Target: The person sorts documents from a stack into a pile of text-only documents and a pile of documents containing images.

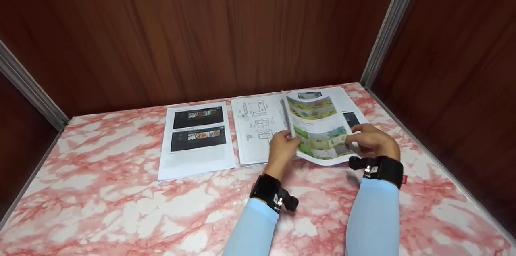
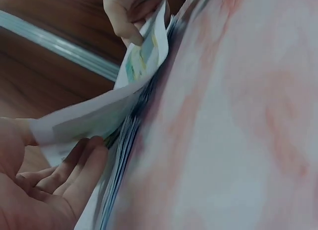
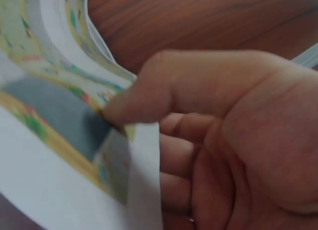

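An open booklet (image 1: 254,129) is being supported by the table (image 1: 137,211) along its back edge, toward the back right corner, and a raised page (image 1: 322,141) with coloured pictures is being held above its right side. Because that page is being bowed between two grips, a crease is probably being risked, most of all if the hands are being brought closer together. A tear near the binding is being invited if the outer edge is being pulled too hard. An underlying sheet could also be getting caught, since several page edges are being shown close beneath the left fingers; whether one sheet or more is being held cannot be told.

The outer edge is being pinched by the right hand (image 1: 375,141), nearly closed, with the thumb being pressed on the printed face and the fingers being kept curled behind. The near corner by the binding is being held by the left hand (image 1: 282,149), only slightly parted, between thumb and fingers. Near the back edge, left of the booklet, a separate printed sheet (image 1: 197,163) is being left untouched.
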Action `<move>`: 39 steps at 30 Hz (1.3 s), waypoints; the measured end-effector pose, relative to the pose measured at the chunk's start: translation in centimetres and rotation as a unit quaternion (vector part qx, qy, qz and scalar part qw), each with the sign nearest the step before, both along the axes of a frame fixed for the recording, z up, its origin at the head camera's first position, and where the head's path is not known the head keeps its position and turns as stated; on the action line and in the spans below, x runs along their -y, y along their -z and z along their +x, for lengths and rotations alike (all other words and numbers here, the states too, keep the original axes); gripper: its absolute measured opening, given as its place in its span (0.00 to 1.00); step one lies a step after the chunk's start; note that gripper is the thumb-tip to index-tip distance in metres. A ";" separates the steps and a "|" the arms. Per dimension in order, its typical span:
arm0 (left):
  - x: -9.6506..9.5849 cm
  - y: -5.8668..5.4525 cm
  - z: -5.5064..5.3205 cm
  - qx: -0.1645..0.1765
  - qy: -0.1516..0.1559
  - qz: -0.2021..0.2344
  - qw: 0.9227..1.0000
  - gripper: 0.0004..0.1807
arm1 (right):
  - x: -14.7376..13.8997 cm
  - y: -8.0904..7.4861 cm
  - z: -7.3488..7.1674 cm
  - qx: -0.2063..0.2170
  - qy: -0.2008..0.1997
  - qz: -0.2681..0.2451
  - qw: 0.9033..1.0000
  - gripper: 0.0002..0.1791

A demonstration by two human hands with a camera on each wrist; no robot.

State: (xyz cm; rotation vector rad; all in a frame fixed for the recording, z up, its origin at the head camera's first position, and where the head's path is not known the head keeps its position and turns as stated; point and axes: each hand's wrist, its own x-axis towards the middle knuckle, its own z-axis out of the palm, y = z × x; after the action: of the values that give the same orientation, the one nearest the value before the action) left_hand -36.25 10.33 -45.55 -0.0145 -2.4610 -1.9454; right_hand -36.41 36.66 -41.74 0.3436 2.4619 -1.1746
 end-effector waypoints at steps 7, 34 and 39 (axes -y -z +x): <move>2.7 0.3 -0.7 -0.011 -0.034 -0.031 0.999 0.09 | 2.3 0.0 -1.4 -0.077 -0.064 -0.032 0.994 0.17; 21.5 -1.8 -1.6 0.025 -0.111 -0.079 0.990 0.14 | 20.7 2.3 -6.4 -0.042 -0.151 -0.224 0.962 0.20; 23.9 -1.5 -1.5 0.036 -0.120 -0.055 0.991 0.15 | 22.3 3.8 -6.7 -0.048 -0.146 -0.272 0.950 0.08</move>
State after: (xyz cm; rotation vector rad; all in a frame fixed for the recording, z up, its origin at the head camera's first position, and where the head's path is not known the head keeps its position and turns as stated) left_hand -37.77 -13.55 -44.03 0.3420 -2.4755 -1.7406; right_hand -43.08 14.36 -45.56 -0.2325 2.0486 -1.6830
